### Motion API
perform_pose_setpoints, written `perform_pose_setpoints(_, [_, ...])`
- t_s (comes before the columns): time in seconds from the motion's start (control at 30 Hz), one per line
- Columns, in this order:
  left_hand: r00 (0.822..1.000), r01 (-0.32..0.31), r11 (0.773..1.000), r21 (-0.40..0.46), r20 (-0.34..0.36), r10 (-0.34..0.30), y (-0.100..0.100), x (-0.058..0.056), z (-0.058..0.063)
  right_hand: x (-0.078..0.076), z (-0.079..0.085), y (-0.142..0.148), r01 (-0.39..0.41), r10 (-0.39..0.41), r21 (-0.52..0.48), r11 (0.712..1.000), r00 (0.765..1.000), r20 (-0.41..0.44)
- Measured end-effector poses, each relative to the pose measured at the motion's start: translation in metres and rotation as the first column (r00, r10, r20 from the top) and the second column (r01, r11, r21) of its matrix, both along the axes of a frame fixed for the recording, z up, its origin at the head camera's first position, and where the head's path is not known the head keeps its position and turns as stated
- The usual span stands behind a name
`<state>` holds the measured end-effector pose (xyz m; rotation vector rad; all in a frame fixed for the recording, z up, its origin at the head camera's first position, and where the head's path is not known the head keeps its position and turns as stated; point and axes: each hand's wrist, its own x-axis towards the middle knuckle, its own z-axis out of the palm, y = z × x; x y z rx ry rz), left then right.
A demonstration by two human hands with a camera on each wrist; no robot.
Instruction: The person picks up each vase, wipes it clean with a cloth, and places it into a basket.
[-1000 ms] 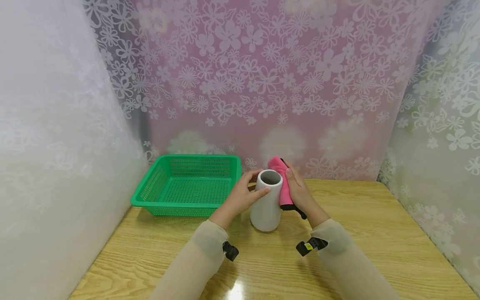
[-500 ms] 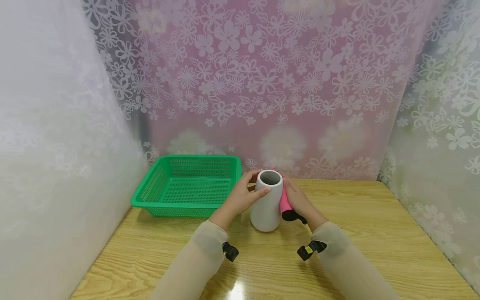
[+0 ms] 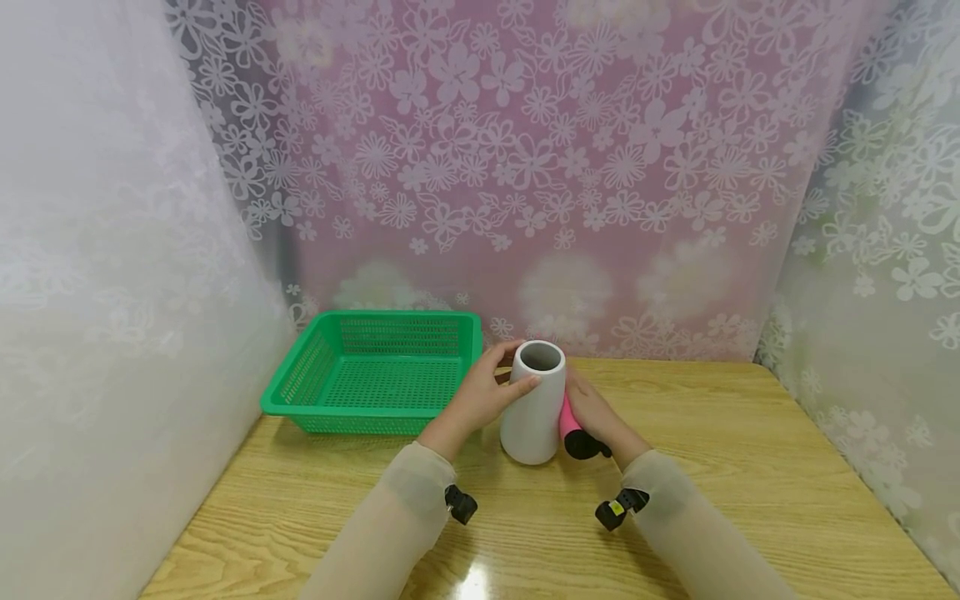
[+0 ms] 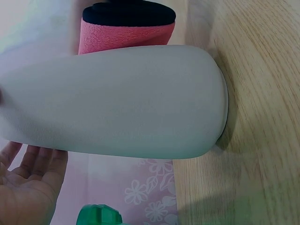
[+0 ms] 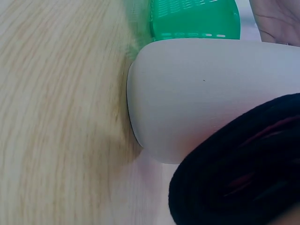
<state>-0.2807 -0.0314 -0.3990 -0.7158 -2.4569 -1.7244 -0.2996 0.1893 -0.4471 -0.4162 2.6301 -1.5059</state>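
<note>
A white vase (image 3: 532, 421) stands upright on the wooden table, its round mouth facing up. My left hand (image 3: 477, 398) grips it near the top, thumb on the front and fingers around the far left side. On the vase's right side, my right hand (image 3: 597, 414) holds a folded pink cloth with black edging (image 3: 569, 419) against the wall. Most of my right fingers are hidden behind the vase. In the left wrist view the pink cloth (image 4: 126, 37) touches the vase's side. The cloth's black folded end (image 5: 234, 173) fills the corner of the right wrist view.
A green plastic basket (image 3: 371, 412) sits left of the vase, close to my left hand. The wooden table (image 3: 750, 467) extends to the right and front. Flower-patterned curtains (image 3: 525, 167) hang behind and at both sides.
My right hand has moved down the vase's right side with the cloth, whose upper part has gone out of sight behind the vase. The left hand and vase have stayed put.
</note>
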Motion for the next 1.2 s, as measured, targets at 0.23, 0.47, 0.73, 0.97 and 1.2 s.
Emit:
perform_pose_setpoints(0.23, [1.000,0.001,1.000,-0.001,0.001,-0.001,0.000,0.001,0.000,0.000,-0.006,0.001,0.000,-0.002,0.044,0.999,0.999,0.054])
perform_pose_setpoints(0.47, [1.000,0.002,1.000,0.001,-0.001,-0.002,-0.001,0.001,-0.001,0.002,-0.008,-0.001,0.003,-0.016,0.145,0.989,0.996,0.091])
perform_pose_setpoints(0.73, [1.000,-0.004,1.000,-0.007,-0.013,0.004,-0.001,0.001,-0.001,0.004,-0.006,-0.002,0.001,-0.029,0.211,0.977,0.991,0.132])
perform_pose_setpoints(0.97, [1.000,0.000,1.000,0.000,-0.010,0.000,-0.001,0.002,0.002,0.005,-0.004,-0.003,0.006,-0.038,0.231,0.973,0.990,0.136])
perform_pose_setpoints(1.2, [1.000,-0.006,1.000,-0.007,-0.003,0.006,0.000,0.002,0.001,0.011,0.000,0.001,0.001,-0.033,0.253,0.967,0.992,0.125])
